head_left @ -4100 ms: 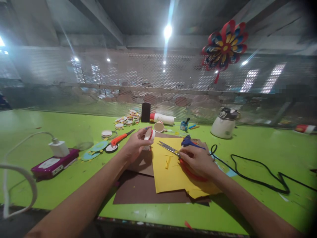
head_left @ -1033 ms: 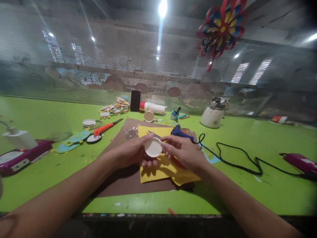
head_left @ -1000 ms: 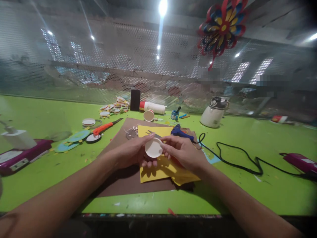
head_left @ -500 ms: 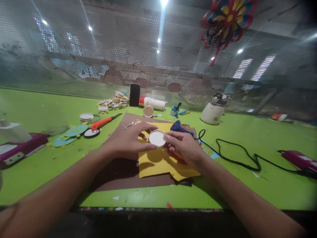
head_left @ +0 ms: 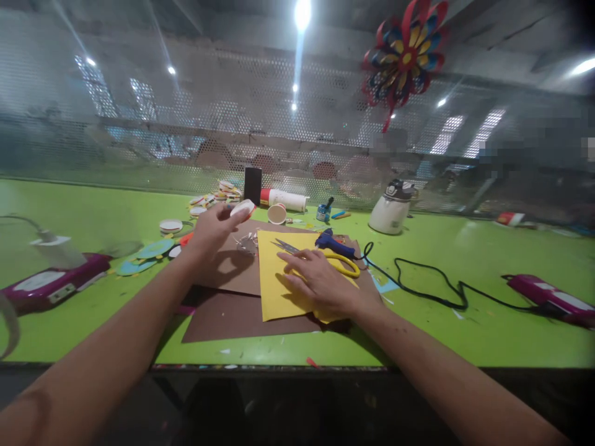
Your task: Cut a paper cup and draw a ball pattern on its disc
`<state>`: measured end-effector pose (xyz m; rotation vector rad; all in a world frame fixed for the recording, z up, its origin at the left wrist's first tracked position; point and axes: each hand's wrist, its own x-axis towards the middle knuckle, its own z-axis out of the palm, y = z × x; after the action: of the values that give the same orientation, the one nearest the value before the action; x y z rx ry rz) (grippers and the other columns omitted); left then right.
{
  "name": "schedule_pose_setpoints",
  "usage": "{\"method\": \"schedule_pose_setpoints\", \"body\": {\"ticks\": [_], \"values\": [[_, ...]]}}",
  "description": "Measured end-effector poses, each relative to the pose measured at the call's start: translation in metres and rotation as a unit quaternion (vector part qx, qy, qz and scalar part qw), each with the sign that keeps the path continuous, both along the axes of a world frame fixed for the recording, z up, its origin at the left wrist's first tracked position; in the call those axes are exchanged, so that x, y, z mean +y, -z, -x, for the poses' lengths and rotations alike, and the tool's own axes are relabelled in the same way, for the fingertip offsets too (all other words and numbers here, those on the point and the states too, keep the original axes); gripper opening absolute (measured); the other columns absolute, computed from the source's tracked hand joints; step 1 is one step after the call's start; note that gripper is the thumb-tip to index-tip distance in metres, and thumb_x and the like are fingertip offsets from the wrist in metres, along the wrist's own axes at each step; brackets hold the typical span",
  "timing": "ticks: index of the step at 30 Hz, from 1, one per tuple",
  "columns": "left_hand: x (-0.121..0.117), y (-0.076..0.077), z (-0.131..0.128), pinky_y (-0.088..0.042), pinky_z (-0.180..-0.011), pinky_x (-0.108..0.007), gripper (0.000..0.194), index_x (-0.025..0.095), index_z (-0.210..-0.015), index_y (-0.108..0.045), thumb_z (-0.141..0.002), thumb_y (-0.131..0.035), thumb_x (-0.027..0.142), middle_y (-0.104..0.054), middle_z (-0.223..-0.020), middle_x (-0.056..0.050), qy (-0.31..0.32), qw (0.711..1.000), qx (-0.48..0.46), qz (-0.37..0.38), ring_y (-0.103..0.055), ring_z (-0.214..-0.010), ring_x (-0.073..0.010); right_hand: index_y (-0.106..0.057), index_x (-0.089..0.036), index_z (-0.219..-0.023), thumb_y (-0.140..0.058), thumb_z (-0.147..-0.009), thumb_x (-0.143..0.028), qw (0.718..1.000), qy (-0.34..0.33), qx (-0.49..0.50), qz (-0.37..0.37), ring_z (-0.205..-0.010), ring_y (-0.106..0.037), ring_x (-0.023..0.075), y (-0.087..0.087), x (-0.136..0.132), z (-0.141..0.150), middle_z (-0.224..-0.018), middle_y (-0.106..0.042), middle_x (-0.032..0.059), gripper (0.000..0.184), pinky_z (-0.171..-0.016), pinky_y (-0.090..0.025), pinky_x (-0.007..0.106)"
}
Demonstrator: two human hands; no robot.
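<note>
My left hand (head_left: 211, 232) is raised over the left part of the brown sheets, its fingers closed on a cut-off paper cup base (head_left: 242, 209), white with a reddish rim. On the yellow paper (head_left: 276, 297) lies a pair of scissors with yellow handles (head_left: 346, 265), blades pointing left. My right hand (head_left: 318, 282) rests low over that paper with fingers stretched out, close beside the scissors; whether it touches them I cannot tell. Just behind the scissors lies a blue glue gun (head_left: 337, 246). Brown sheets (head_left: 227, 322) spread underneath the yellow paper.
A paper cup (head_left: 277, 214) lies on its side behind the sheets, near a stack of cups (head_left: 286, 200) and a dark phone (head_left: 252, 186). Farther right stand a blue jar (head_left: 324, 212) and a kettle (head_left: 389, 210). Purple power strips (head_left: 60, 285) flank the green table (head_left: 441, 334).
My left hand has carried the cup base left and upward. The right hand has released it and lowered onto the yellow paper. The yellow scissors now show. The view has shifted slightly.
</note>
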<state>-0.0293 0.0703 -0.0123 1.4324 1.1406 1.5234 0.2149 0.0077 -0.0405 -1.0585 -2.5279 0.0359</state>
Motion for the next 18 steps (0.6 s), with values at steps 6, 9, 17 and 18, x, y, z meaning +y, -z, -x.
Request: {"method": "schedule_pose_setpoints", "body": {"ticks": [6, 9, 17, 18], "values": [[0.000, 0.014, -0.005, -0.052, -0.074, -0.035, 0.050, 0.015, -0.091, -0.064, -0.074, -0.071, 0.062, -0.067, -0.088, -0.007, 0.138, 0.990, 0.037, 0.013, -0.067, -0.082, -0.0214, -0.057, -0.015, -0.138, -0.045, -0.101, -0.031, 0.995, 0.093, -0.015, -0.044, -0.091, -0.056, 0.0256, 0.005, 0.007, -0.006, -0.096, -0.067, 0.0131, 0.042, -0.084, -0.040, 0.038], [-0.005, 0.017, -0.006, -0.053, -0.075, -0.035, 0.046, 0.016, -0.097, -0.064, -0.081, -0.065, 0.059, -0.067, -0.094, -0.009, 0.169, 0.983, 0.076, 0.017, -0.067, -0.084, -0.0213, -0.067, -0.015, -0.124, -0.047, -0.099, -0.026, 0.991, 0.124, 0.011, -0.055, -0.089, -0.058, 0.0250, 0.008, 0.011, -0.011, -0.092, -0.067, 0.0134, 0.034, -0.080, -0.041, 0.035], [-0.017, 0.022, -0.018, -0.052, -0.076, -0.033, 0.038, 0.022, -0.109, -0.069, -0.079, -0.067, 0.045, -0.073, -0.107, -0.007, 0.227, 0.934, 0.274, -0.027, -0.066, -0.094, -0.0242, -0.073, -0.017, -0.108, -0.053, -0.096, -0.025, 0.986, 0.119, 0.097, -0.058, -0.089, -0.065, 0.0209, 0.012, 0.012, -0.013, -0.096, -0.073, 0.0096, 0.025, -0.080, -0.046, 0.030], [-0.018, 0.023, -0.018, -0.051, -0.076, -0.033, 0.038, 0.022, -0.109, -0.069, -0.077, -0.068, 0.043, -0.073, -0.107, -0.007, 0.221, 0.926, 0.304, -0.035, -0.066, -0.094, -0.0240, -0.073, -0.016, -0.106, -0.053, -0.096, -0.025, 0.983, 0.127, 0.115, -0.065, -0.089, -0.066, 0.0209, 0.012, 0.014, -0.014, -0.097, -0.074, 0.0098, 0.025, -0.081, -0.047, 0.031]]}}
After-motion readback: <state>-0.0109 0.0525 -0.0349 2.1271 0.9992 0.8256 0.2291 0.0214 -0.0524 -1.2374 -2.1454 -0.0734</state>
